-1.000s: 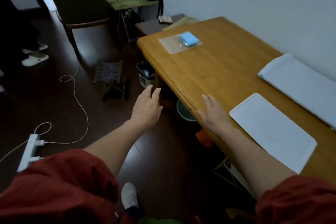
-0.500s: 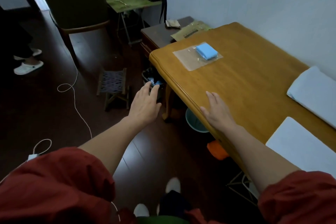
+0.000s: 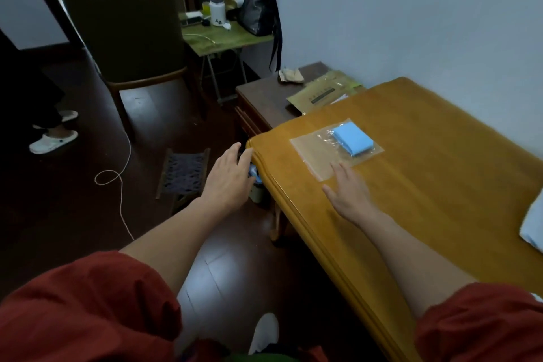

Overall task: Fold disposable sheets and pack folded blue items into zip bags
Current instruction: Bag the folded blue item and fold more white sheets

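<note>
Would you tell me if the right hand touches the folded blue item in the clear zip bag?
Apart: the head view shows bare clear zip bag between the right hand and the folded blue item.

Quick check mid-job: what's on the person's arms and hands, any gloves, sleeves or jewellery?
The left hand and right hand are bare: no gloves, and no rings or watch that I can see. The left sleeve and right sleeve are loose, rust-red fabric, bunched near the elbows, leaving the forearms uncovered.
</note>
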